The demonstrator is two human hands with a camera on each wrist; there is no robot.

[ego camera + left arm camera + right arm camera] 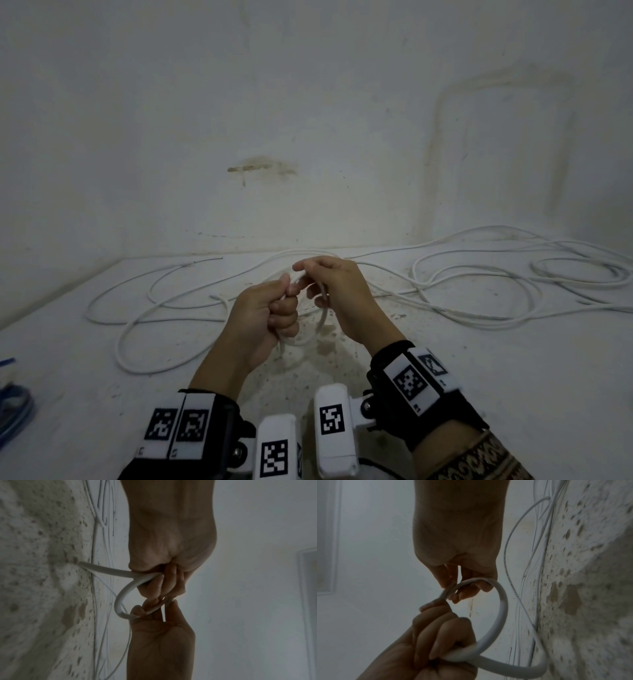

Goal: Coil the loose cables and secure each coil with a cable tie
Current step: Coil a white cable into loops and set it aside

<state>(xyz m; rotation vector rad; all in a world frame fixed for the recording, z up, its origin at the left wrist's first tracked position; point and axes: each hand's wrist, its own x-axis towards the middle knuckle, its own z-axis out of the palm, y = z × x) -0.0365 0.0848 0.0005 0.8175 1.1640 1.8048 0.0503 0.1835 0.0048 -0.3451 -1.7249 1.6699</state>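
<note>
A long white cable (472,270) sprawls in loose loops over the pale floor. In the middle of the head view both hands hold a small loop of the white cable (318,329) above the floor. My left hand (274,308) is a fist gripping the cable (123,573), thumb on top. My right hand (325,284) pinches the cable between thumb and fingers, right against the left fist. In the right wrist view the loop (501,609) arcs from the right hand's fingers (467,588) down to the left hand (440,639). No cable tie shows.
A stained white wall (308,120) rises just behind the cables. Blue items (13,407) lie at the left edge of the floor. More white cable loops (154,308) spread left of the hands. The floor under the hands is speckled and worn.
</note>
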